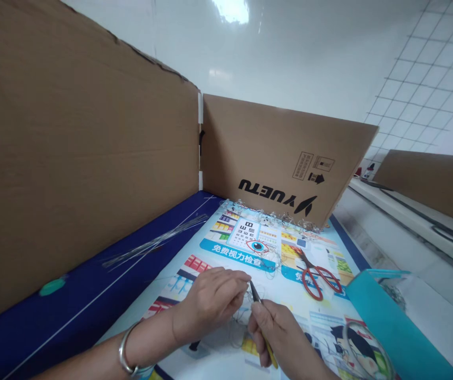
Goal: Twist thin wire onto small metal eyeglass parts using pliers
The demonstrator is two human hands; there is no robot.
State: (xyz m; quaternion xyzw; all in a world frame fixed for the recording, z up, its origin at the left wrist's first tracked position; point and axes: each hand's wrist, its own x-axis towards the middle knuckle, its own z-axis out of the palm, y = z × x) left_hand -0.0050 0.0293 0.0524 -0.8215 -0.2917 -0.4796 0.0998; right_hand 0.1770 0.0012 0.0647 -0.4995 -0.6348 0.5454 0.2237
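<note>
Right hand [276,332] is clenched around a yellow-handled tool [268,335] with a skinny black tip, maybe tweezers or small pliers, hard to tell. Left hand [208,301] has its fingertips pinched together right at that tip, but I can't make out what's between them. A tangle of thin wire [240,322] sits just under both hands on a printed poster [234,253]. Red scissors [316,279] lie at 2 o'clock from the hands, a bundle of metal rods [155,241] at 10 o'clock on blue cloth [71,269], and a teal folder [392,322] at 3 o'clock.
</note>
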